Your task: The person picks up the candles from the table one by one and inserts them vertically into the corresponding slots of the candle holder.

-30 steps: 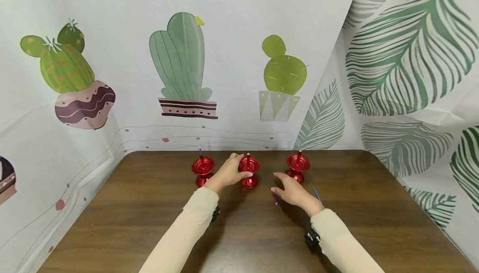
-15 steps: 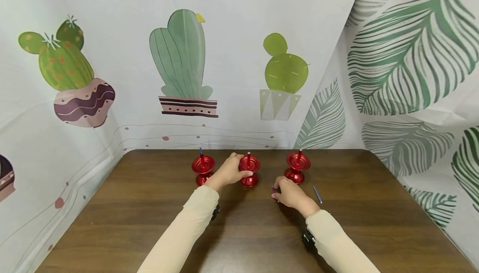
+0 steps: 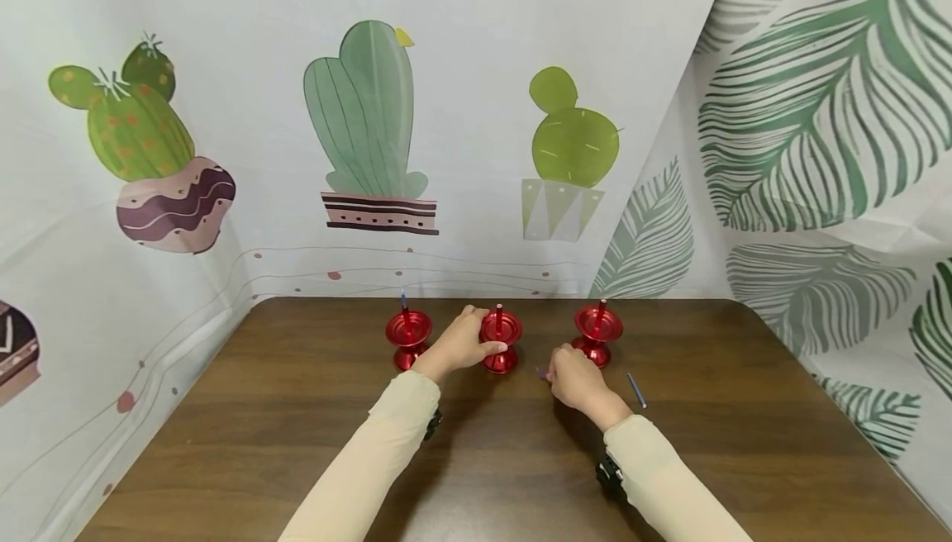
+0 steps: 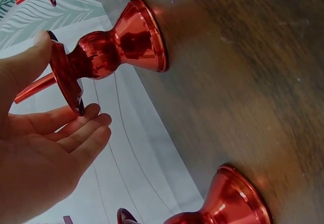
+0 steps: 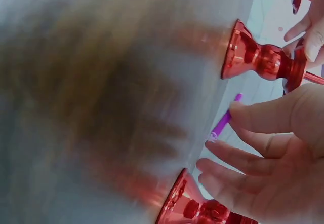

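Three red metal candle holders stand in a row at the far side of the brown table (image 3: pixel 297 410): a left one (image 3: pixel 408 335), a middle one (image 3: pixel 500 342) and a right one (image 3: pixel 598 331), each with a thin stick upright in its dish. My left hand (image 3: pixel 479 334) grips the middle holder's dish; in the left wrist view the thumb and fingers (image 4: pixel 86 133) lie on either side of the rim of this holder (image 4: pixel 116 49). My right hand (image 3: pixel 554 367) pinches a small purple stick (image 5: pixel 223 122) just above the table, between the middle and right holders.
A thin blue stick (image 3: pixel 636 390) lies on the table to the right of my right hand. Printed cloth with cacti (image 3: pixel 364 112) and leaves hangs close behind and on both sides of the table. The left holder's base (image 4: pixel 233 198) stands near my left hand.
My right hand, open over the purple stick a second ago, has closed on it and drawn it toward the holders. The left hand has stayed on the middle holder.
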`<state>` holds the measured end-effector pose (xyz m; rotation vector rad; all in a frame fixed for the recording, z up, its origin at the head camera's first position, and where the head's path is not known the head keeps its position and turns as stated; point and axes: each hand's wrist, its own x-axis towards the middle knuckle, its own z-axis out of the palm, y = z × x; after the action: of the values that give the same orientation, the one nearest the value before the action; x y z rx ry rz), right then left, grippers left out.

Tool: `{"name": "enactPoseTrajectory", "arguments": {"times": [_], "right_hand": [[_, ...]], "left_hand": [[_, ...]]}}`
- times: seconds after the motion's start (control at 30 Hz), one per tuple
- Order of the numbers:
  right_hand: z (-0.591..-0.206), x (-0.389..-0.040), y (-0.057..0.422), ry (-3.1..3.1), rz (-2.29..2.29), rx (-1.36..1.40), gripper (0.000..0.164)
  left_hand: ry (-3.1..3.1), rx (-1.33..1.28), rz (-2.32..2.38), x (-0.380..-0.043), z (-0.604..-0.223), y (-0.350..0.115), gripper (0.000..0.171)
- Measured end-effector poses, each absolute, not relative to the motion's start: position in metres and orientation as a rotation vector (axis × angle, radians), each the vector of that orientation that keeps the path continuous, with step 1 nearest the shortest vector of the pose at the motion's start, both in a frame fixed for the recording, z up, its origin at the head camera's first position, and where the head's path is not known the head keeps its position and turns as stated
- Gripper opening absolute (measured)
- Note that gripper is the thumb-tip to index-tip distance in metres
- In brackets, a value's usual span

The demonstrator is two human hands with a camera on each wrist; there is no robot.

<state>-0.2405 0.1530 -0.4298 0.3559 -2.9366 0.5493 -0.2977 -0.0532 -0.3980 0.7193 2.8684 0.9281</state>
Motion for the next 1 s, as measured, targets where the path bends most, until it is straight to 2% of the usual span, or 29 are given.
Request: {"name": "enactPoseTrajectory", "arguments": {"times": [0.23, 0.4, 1.0], "right_hand": [[-0.422, -0.250, 0.153, -2.811, 0.774, 0.269, 0.015], [-0.416, -0.257, 0.149, -2.744, 0.837, 0.213, 0.004], [-0.377, -0.283, 0.125, -2.503, 1.439, 0.137, 0.013]], "left_hand": [[2.878, 0.695, 0.900, -0.297, -0.395, -0.054, 0.066], [2.882, 0.674, 0.898, -0.298, -0.396, -0.053, 0.066], [2.875, 0.671, 0.880, -0.300, -0.396, -0.052, 0.068]]}}
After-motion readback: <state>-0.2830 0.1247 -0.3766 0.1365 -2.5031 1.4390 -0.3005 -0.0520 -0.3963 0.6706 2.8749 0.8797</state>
